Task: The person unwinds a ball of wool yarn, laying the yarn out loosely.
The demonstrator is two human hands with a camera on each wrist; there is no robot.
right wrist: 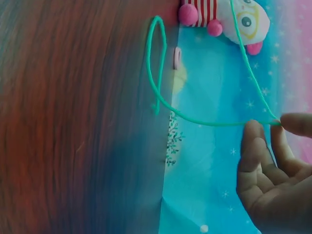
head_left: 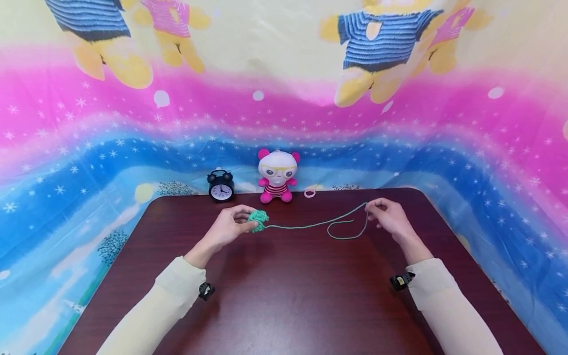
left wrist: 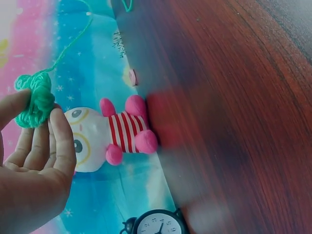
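Note:
A small bundle of green yarn (head_left: pixel 259 220) is pinched between the thumb and fingers of my left hand (head_left: pixel 227 226), held up above the table. In the left wrist view the bundle (left wrist: pixel 36 100) looks wound and narrowed at its middle. From it a single green strand (head_left: pixel 306 227) runs across to my right hand (head_left: pixel 390 217), which pinches it between thumb and forefinger. Beyond that pinch the loose tail (right wrist: pixel 156 53) of the yarn hangs in a curved loop, its end free, in the right wrist view.
At the table's back edge stand a black twin-bell alarm clock (head_left: pixel 221 187) and a pink and white panda plush (head_left: pixel 277 176) with yellow glasses. A small pink ring (head_left: pixel 309 193) lies right of the plush. The dark brown table (head_left: pixel 284 296) meets a printed cloth backdrop (head_left: pixel 284 113).

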